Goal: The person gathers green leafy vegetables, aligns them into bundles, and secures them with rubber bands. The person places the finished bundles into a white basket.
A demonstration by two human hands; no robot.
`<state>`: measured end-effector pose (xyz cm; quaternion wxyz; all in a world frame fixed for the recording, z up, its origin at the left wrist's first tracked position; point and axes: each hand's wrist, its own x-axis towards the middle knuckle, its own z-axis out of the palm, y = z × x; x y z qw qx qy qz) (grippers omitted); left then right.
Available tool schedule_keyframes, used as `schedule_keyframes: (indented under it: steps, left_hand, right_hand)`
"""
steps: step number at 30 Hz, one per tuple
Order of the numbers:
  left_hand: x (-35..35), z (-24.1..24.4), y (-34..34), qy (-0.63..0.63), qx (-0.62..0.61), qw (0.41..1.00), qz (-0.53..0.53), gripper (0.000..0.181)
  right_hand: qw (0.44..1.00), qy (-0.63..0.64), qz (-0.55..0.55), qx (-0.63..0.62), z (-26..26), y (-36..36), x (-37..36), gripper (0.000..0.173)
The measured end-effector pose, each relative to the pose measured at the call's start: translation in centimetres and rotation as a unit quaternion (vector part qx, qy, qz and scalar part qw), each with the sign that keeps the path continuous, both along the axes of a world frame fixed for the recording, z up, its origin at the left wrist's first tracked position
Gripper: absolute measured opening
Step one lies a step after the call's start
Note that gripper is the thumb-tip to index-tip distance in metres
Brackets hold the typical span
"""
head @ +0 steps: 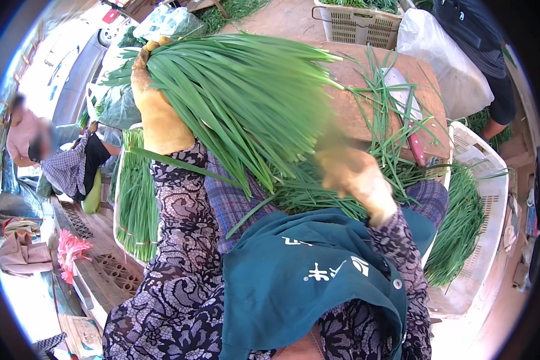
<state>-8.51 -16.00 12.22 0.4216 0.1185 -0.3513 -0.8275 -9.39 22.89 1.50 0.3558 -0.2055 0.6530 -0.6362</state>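
Observation:
My left hand (146, 81), in a yellowish work glove, grips a large fan-shaped bunch of garlic chives (238, 94) near its leafy end. The pale stem ends point right and down, over the cutting board and my lap. My right hand (355, 175), gloved too, is blurred just beside the lower stem ends; its fingers are not clear. Loose chive leaves (306, 193) lie in a heap beneath it. A cleaver (405, 99) with a red handle rests on the wooden board (355, 99), with stray leaves scattered over and around it.
White plastic crates of chives stand at my left (137, 193) and right (468, 225). Another crate (362, 29) is beyond the board, beside a translucent sack (441, 63). A person (499, 54) stands at far right; other people (67, 153) are at left. Pink ties (72, 252) lie left.

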Motion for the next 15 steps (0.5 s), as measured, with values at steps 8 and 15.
schedule_keyframes:
  steps: [8, 15]
  left_hand:
    - [1.5, -0.1, -1.4, 0.020, -0.008, 0.999, -0.040, 0.031]
    - [1.7, -0.1, -0.6, 0.075, 0.052, 0.990, -0.108, 0.016]
  right_hand:
    - [0.991, 0.062, -0.095, 0.068, -2.4, 1.3, 0.2, 0.021]
    - [0.852, 0.388, -0.045, 0.349, -6.1, 4.7, 1.2, 0.025]
